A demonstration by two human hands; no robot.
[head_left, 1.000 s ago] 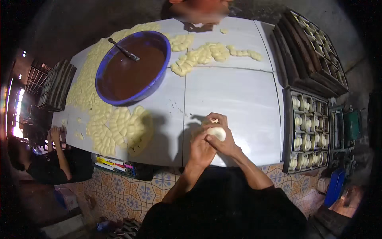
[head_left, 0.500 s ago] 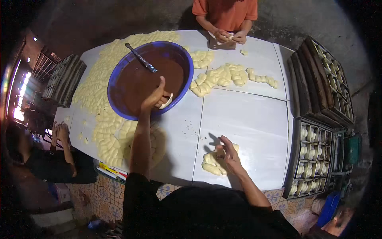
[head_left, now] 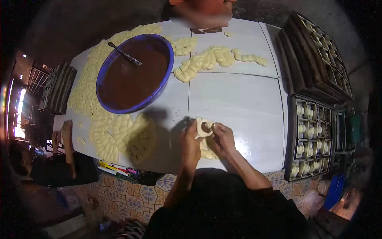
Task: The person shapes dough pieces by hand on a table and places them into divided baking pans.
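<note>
A flattened piece of dough point(head_left: 199, 133) with a brown blob of filling point(head_left: 205, 127) in its middle is held up over the near part of the table. My left hand point(head_left: 191, 145) grips it from the left side. From the right, the fingers of my right hand point(head_left: 224, 139) pinch at its edge beside the filling. More pale dough point(head_left: 207, 152) lies on the table just below my hands, partly hidden by them. To the far left stands a blue basin point(head_left: 170, 81) of brown filling point(head_left: 137, 85), with a dark-handled utensil point(head_left: 125, 53) resting in it.
Many cut dough pieces point(head_left: 109, 133) cover the table's left side, and a row of dough point(head_left: 211, 59) lies farther back. Trays of dough point(head_left: 312, 137) stand along the right edge, beside stacked trays point(head_left: 314, 59). One person point(head_left: 203, 14) works opposite, another point(head_left: 65, 139) at the left.
My left hand has come back from above the basin to meet my right hand, bringing the dough with filling. My right hand has risen off the dough on the table. The view has shifted.
</note>
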